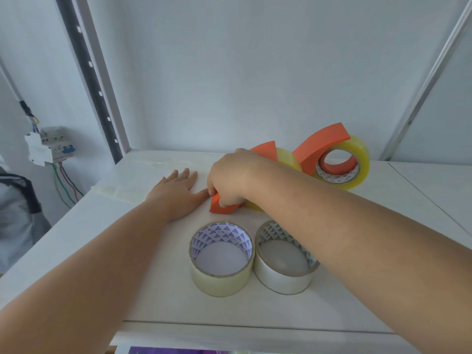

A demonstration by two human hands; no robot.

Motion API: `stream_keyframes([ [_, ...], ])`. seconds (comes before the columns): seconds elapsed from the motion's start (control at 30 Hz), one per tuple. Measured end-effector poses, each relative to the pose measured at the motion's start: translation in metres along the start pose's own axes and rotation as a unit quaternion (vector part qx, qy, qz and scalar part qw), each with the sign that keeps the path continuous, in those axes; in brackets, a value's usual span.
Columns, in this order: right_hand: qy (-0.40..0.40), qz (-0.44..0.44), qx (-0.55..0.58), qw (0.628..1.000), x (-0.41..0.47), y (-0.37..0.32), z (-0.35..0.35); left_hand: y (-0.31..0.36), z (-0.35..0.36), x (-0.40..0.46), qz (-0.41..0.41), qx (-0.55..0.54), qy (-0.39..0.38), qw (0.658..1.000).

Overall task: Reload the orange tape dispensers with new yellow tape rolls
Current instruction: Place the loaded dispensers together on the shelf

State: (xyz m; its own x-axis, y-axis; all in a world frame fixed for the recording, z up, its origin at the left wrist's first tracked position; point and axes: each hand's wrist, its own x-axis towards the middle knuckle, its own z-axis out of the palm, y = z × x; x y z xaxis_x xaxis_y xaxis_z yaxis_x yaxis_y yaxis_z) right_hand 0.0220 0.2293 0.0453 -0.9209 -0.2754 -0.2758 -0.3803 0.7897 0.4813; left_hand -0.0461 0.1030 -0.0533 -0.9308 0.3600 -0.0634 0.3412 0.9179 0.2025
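Note:
My right hand [229, 177] grips an orange tape dispenser [221, 205] that carries a yellow tape roll [288, 159]; the hand hides most of it. My left hand [178, 192] lies flat on the white table [102, 251] just left of that dispenser, fingers straight. A second orange dispenser [321, 146] with a yellow tape roll [357, 162] on it stands behind, near the wall. Two nearly spent rolls stand in front: one [221, 277] on the left and one [281, 279] partly under my right forearm.
Strips of clear tape [122, 194] are stuck on the table near its left edge. A circuit breaker box [48, 145] with coloured wires hangs on the left wall. The white wall [229, 72] rises right behind the dispensers.

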Motion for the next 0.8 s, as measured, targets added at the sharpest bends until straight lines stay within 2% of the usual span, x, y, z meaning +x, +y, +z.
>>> stream_keyframes([
  [0.4,0.022,0.014,0.018,0.999,-0.001,0.006,0.008,0.0,0.001,0.0,-0.004,0.008,0.013,1.0],
  [0.6,-0.007,0.032,0.015,0.999,-0.016,0.021,0.023,0.002,-0.003,-0.004,-0.002,0.003,0.004,1.0],
  [0.8,0.018,0.038,0.042,0.998,-0.032,0.033,0.036,0.003,-0.004,-0.005,-0.003,0.002,-0.001,1.0],
])
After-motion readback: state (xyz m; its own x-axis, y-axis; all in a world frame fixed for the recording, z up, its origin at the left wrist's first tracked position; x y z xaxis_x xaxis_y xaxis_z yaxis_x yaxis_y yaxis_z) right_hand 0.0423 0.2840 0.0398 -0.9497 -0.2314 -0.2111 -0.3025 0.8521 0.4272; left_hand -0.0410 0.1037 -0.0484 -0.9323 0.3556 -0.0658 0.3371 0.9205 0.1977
